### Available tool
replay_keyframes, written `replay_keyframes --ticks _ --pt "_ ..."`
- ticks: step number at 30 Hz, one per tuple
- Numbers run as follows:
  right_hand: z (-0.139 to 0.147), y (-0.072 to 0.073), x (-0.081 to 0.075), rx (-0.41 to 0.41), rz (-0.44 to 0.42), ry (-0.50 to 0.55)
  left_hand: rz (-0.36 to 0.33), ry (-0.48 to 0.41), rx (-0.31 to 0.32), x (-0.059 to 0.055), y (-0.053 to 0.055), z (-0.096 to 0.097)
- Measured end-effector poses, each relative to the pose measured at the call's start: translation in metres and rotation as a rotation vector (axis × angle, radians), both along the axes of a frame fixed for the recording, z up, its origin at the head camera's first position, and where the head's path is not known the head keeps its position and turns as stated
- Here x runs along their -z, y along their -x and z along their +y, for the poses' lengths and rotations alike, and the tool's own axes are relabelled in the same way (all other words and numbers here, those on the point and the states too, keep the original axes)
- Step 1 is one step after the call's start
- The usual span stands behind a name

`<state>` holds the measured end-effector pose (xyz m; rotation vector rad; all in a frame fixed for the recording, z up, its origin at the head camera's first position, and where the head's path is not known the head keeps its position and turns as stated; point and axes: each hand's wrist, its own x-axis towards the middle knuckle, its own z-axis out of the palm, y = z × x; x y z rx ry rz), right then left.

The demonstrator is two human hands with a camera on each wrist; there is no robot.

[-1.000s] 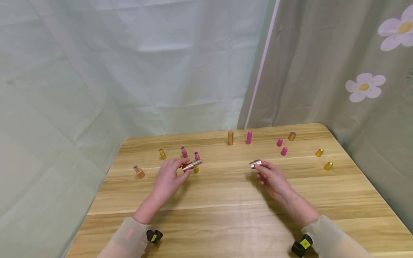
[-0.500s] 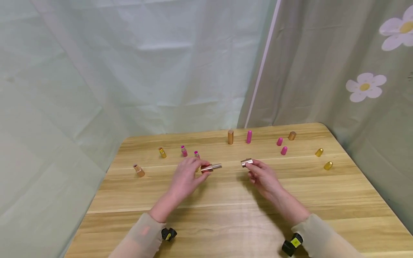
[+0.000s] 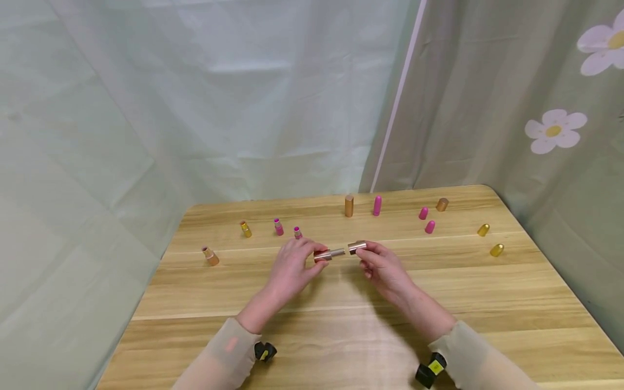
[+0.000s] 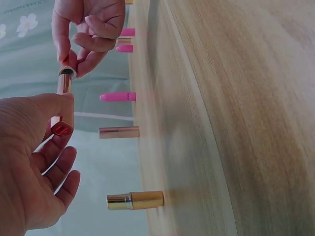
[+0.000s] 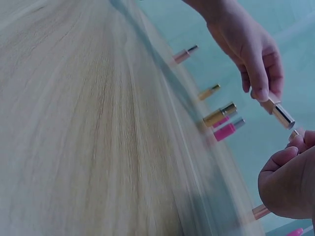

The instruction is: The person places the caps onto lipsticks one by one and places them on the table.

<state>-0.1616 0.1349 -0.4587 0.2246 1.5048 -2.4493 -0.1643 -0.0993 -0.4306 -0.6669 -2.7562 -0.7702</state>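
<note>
Over the middle of the table, my left hand [image 3: 292, 265] pinches a rose-gold lipstick tube [image 3: 323, 256] between thumb and fingers, its slim silvery inner end pointing right. My right hand [image 3: 387, 271] grips a short rose-gold lipstick cap [image 3: 357, 247], the open end facing the tube. Tube and cap are nearly in line, tip right at the cap's mouth. In the left wrist view the tube's red base end [image 4: 62, 129] shows below the left thumb. From the right wrist view, the bright inner sleeve [image 5: 284, 117] points toward the cap [image 5: 294, 134], mostly covered by the right fingers.
Uncapped lipstick tubes stand at left: rose-gold [image 3: 210, 257], gold [image 3: 246, 229], pink [image 3: 278, 227]; another gold tube [image 5: 219, 115] is behind my left hand. A copper tube [image 3: 349, 206] and pink tube [image 3: 377, 206] stand at the back. Pink caps [image 3: 430, 227] and gold caps [image 3: 497, 250] stand at right.
My left hand has carried the tube to the right, and my right hand has brought the cap leftward. The wide gap between tube and cap has narrowed to a sliver.
</note>
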Motion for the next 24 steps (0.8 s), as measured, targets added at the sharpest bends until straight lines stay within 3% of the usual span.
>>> replay_keyframes --ticks 24 --pt "-0.021 -0.004 0.002 -0.015 -0.033 0.032 0.032 -0.007 0.024 -0.001 0.001 0.006"
